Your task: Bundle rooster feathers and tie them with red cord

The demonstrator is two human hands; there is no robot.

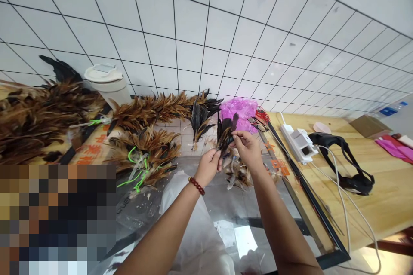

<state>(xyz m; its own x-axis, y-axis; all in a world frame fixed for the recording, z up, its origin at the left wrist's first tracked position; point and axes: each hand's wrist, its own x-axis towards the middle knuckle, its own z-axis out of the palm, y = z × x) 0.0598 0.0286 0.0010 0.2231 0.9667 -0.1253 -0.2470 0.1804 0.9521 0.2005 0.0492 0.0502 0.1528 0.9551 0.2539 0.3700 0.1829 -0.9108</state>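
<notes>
Both hands meet above the middle of the worktop. The left hand [209,166], with a red-brown bead bracelet [196,185] at the wrist, has thumb and fingers closed round the quill ends of a small bunch of dark, brown-tipped feathers [226,131], which stands upright in the air just in front of the pink bag. The right hand [248,148] has thumb and forefinger pinched shut on the bunch from the side, near its base.

Handling this well probably means a low, firm pinch from the left hand so the quills stay level. The right hand should touch lightly, working one feather at a time, with the tips all fanning the same way. Squeezing higher up would likely crush the vanes.

A white tiled wall with dark grout [193,21] runs behind a pale wooden table [380,197]. A crinkled clear plastic sheet [206,206] covers the work area, bordered on the right by a black frame edge [306,193].

A large heap of brown and black feathers [35,116] lies at far left. A long string of rust-brown feathers [151,109] runs along the wall. Nearer is a feather bundle tied with bright green cord [148,150].

Smaller things stand around:
- a white lidded cup [108,81]
- a crumpled pink plastic bag [240,109]
- a black strapped headset [348,163]
- a white power strip [297,139]
- loose feather scraps [238,174] under the hands
</notes>
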